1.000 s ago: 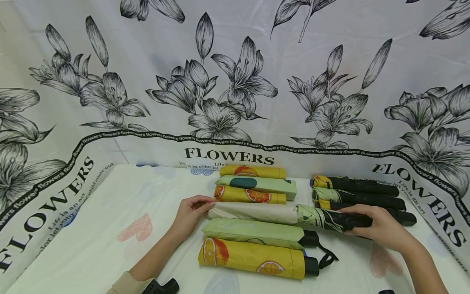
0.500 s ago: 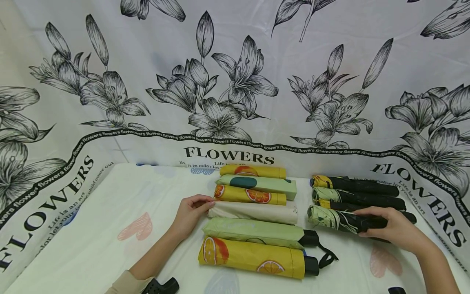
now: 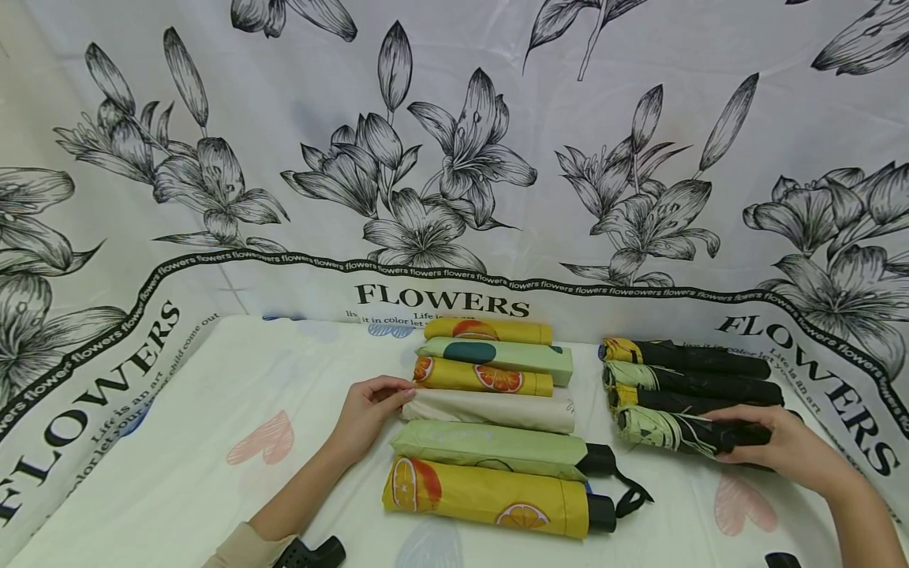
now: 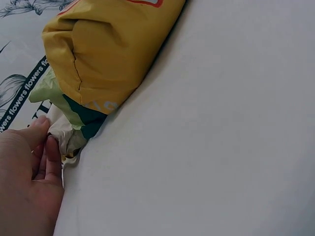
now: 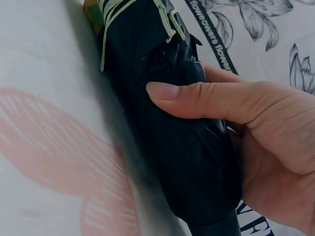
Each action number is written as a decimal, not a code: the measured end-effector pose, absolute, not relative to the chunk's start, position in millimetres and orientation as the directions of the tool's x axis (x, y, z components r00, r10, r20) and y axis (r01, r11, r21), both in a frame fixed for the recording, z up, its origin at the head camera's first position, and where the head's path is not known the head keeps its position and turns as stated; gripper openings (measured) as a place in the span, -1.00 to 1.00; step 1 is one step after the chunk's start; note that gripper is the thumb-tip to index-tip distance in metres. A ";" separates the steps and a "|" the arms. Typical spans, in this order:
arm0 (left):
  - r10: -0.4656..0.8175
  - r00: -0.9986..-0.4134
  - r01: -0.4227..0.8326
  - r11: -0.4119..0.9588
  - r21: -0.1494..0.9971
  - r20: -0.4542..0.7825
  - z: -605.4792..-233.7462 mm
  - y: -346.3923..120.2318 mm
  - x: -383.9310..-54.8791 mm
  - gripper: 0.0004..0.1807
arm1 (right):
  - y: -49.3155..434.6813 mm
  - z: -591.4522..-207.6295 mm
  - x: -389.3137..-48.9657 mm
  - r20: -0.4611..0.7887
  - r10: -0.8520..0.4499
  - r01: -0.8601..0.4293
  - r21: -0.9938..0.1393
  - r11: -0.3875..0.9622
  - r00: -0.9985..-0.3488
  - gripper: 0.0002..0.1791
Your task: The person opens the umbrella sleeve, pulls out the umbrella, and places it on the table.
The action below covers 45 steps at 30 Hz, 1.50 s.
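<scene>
My left hand pinches the closed left end of a cream umbrella sleeve, which lies flat. In the left wrist view its crumpled end sits between thumb and fingers. At the right, my right hand grips a folded umbrella, black with pale green cloth and ribs at its left tip. The right wrist view shows my thumb across the black part of that umbrella. The umbrella lies apart from the sleeve, in front of several other folded umbrellas.
Behind the sleeve lie yellow orange-print sleeves and a pale green one. In front are a sleeved green umbrella with a black strap and a sleeved yellow umbrella. A floral sheet hangs behind the white tablecloth.
The right hand has drawn the black and green umbrella rightward out of the cream sleeve and farther right, beside the other folded umbrellas. The left hand has stayed on the sleeve's end.
</scene>
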<state>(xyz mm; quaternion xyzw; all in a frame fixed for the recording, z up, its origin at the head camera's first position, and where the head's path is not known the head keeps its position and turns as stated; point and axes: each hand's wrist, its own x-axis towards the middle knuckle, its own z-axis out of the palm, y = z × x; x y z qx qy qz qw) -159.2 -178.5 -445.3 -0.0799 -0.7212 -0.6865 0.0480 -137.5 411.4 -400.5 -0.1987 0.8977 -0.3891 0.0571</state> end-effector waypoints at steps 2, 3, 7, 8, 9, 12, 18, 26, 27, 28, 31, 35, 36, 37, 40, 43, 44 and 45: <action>0.049 -0.983 0.180 0.042 0.983 0.178 -445.5 -178.5 -159.3 -0.80 | 413.0 -401.1 -138.3 0.050 -0.412 -0.313 -0.735 0.601 -0.910 -0.47; 0.050 -0.983 0.181 0.040 0.983 0.178 -445.4 -178.6 -159.2 -0.80 | 413.7 -401.5 -138.6 0.050 -0.417 -0.314 -0.741 0.594 -0.908 -0.47; 0.054 -0.983 0.178 0.033 0.983 0.177 -445.5 -178.6 -159.2 -0.79 | 416.0 -403.5 -138.9 0.067 -0.412 -0.326 -0.731 0.600 -0.909 -0.47; 0.055 -0.983 0.177 0.032 0.984 0.175 -445.6 -178.6 -159.3 -0.79 | 416.6 -404.0 -138.7 0.066 -0.407 -0.323 -0.730 0.603 -0.911 -0.47; 0.055 -0.983 0.176 0.031 0.984 0.174 -445.6 -178.6 -159.3 -0.79 | 417.2 -404.4 -138.5 0.067 -0.402 -0.319 -0.731 0.604 -0.913 -0.48; 0.056 -0.984 0.174 0.032 0.984 0.172 -445.6 -178.6 -159.4 -0.79 | 417.8 -406.2 -138.2 0.049 -0.389 -0.291 -0.749 0.595 -0.920 -0.48; 0.054 -0.983 0.178 0.031 0.984 0.176 -446.0 -178.7 -159.2 -0.79 | 415.0 -409.2 -136.9 0.037 -0.345 -0.250 -0.762 0.597 -0.938 -0.48; 0.049 -0.983 0.177 0.035 0.984 0.175 -447.4 -179.4 -160.2 -0.80 | 409.6 -410.0 -135.2 0.055 -0.273 -0.235 -0.686 0.689 -0.961 -0.45; 0.049 -0.983 0.179 0.035 0.983 0.177 -447.4 -179.3 -160.3 -0.80 | 409.5 -409.3 -135.3 0.050 -0.264 -0.229 -0.668 0.709 -0.963 -0.44; 0.051 -0.982 0.181 0.035 0.983 0.179 -447.3 -179.2 -160.3 -0.80 | 409.4 -408.7 -135.5 0.046 -0.258 -0.225 -0.646 0.730 -0.965 -0.43; 0.052 -0.982 0.185 0.036 0.982 0.183 -447.2 -179.1 -160.1 -0.80 | 409.4 -406.9 -136.5 0.031 -0.248 -0.218 -0.584 0.782 -0.968 -0.40; 0.051 -0.981 0.187 0.040 0.982 0.185 -446.4 -179.5 -159.2 -0.79 | 410.7 -405.8 -137.5 0.044 -0.284 -0.257 -0.571 0.780 -0.958 -0.40; 0.050 -0.982 0.186 0.040 0.982 0.184 -446.5 -179.6 -159.2 -0.79 | 411.4 -405.9 -137.3 0.057 -0.295 -0.272 -0.576 0.771 -0.954 -0.41; 0.050 -0.982 0.186 0.040 0.982 0.184 -446.5 -179.6 -159.1 -0.79 | 412.3 -406.1 -136.9 0.071 -0.309 -0.291 -0.581 0.760 -0.949 -0.42; 0.051 -0.982 0.182 0.037 0.983 0.180 -446.6 -179.8 -159.1 -0.79 | 414.4 -406.9 -135.3 0.101 -0.329 -0.321 -0.601 0.732 -0.939 -0.43; 0.054 -0.982 0.183 0.035 0.982 0.181 -446.6 -179.7 -159.0 -0.78 | 416.7 -406.9 -133.8 0.122 -0.339 -0.342 -0.597 0.726 -0.933 -0.43; 0.053 -0.982 0.184 0.035 0.982 0.182 -446.7 -179.5 -159.1 -0.79 | 417.4 -406.7 -133.4 0.127 -0.339 -0.345 -0.597 0.725 -0.932 -0.44; 0.054 -0.981 0.186 0.036 0.982 0.184 -446.7 -179.4 -159.2 -0.79 | 418.3 -406.3 -133.0 0.133 -0.338 -0.348 -0.596 0.724 -0.932 -0.44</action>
